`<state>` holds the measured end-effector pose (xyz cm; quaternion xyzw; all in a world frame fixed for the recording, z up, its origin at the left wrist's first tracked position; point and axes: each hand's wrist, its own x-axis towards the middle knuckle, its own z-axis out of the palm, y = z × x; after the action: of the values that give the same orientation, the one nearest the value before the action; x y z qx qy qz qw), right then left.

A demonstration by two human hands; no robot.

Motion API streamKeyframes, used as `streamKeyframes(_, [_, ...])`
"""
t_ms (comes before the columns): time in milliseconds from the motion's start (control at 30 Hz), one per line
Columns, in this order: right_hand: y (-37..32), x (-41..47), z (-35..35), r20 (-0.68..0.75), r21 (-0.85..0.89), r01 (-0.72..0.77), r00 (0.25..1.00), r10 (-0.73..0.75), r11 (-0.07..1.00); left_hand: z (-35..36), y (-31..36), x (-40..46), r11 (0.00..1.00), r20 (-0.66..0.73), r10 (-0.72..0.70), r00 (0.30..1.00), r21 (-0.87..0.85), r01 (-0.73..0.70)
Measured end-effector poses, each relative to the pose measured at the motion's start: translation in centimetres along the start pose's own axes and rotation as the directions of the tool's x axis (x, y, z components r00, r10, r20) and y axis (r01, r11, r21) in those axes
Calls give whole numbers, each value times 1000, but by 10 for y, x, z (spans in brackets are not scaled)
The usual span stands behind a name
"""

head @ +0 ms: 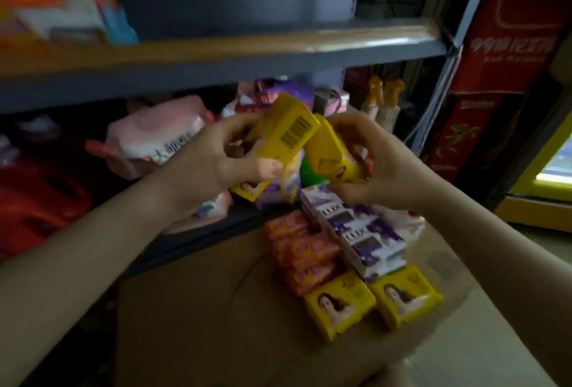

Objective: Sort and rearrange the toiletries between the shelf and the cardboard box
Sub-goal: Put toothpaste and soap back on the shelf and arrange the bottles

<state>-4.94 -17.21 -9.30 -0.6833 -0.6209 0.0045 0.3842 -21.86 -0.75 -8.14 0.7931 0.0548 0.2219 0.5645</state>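
Note:
My left hand [216,160] grips a yellow soap box [284,135], tilted with its barcode side up. My right hand [380,163] grips a second yellow soap box [328,151] just to its right; the two boxes touch at their upper corners. Both are held in front of the lower shelf, above the cardboard box [198,309]. On the cardboard lie two more yellow soap boxes [340,303] [405,296], a stack of orange soap bars [303,253] and a row of white and purple soap boxes [359,228].
A grey shelf board [216,73] runs across above my hands. On the lower shelf sit a pink and white bag [154,138], purple packets [288,92] and a red container [37,197]. Red cartons [501,61] stand at the right, beside a yellow-framed cabinet [551,176].

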Motion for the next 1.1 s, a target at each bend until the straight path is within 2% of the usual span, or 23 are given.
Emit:
streamKeyframes(67, [-19,42,-3,-127,32,37,991,-33,999,-32,23,2,968,-140,161,977,218,-128])
streamKeyframes(133, [-37,83,-7,-240,60,90,968,-73,994,-66,46,3,871,-235,320,918,454,-188])
streamKeyframes(200, [-56,124,-12,-300,72,157,945,-129,985,-100,67,4,747,-290,468,835,634,-199])
streamKeyframes(267, [-72,167,-12,-311,41,181,937,-160,983,-128,87,5,574,-270,600,753,801,-171])
streamKeyframes(300, [-76,190,-10,-298,11,175,940,-164,984,-140,95,6,490,-249,633,733,862,-131])
streamKeyframes(367, [-81,233,-3,-220,-98,120,965,-139,988,-160,107,9,415,-238,603,761,909,-45])
streamKeyframes(500, [-75,289,24,47,-391,77,997,-63,917,-193,111,17,383,-280,413,867,917,113])
streamKeyframes(600, [-57,311,54,151,-440,104,988,-41,892,-216,111,20,394,-354,308,883,892,220])
streamKeyframes(733, [-44,341,78,311,-452,134,950,15,882,-240,106,29,453,-413,224,882,846,281])
streamKeyframes(833, [-40,366,87,317,-646,198,948,24,737,-251,103,40,446,-436,174,883,835,324])
streamKeyframes(900, [-35,385,91,342,-679,237,940,13,695,-260,100,48,429,-426,164,890,843,325])
streamKeyframes(1000, [-20,404,100,369,-687,239,928,46,687,-266,98,60,442,-413,158,897,842,310])
streamKeyframes(1100, [-13,408,100,375,-655,206,924,77,727,-266,99,72,418,-376,135,917,861,291])
